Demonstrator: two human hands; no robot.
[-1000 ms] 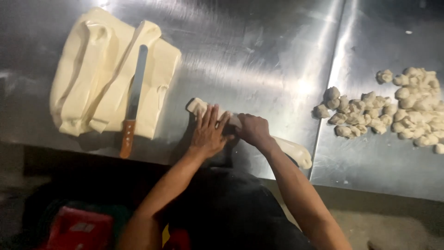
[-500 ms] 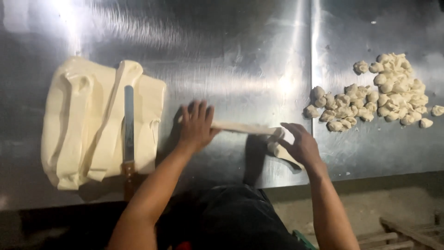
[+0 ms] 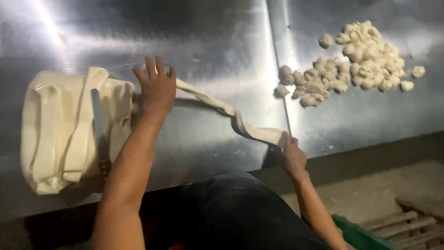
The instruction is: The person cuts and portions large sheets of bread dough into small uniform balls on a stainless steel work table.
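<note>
Steel sheets form the desk [image 3: 217,41], with a seam running down beside the dough pieces [image 3: 356,60]. Taking the dough strip [image 3: 231,115] as landmark: its long axis runs diagonally from upper left to lower right. The left hand [image 3: 156,85] lies flat, fingers spread, on its upper-left end. The right hand [image 3: 292,157] is clamped on its lower-right end at the desk edge. Left of the strip sits a folded dough slab [image 3: 60,134] with a knife [image 3: 98,129] on top. No packages, labels or signs show.
</note>
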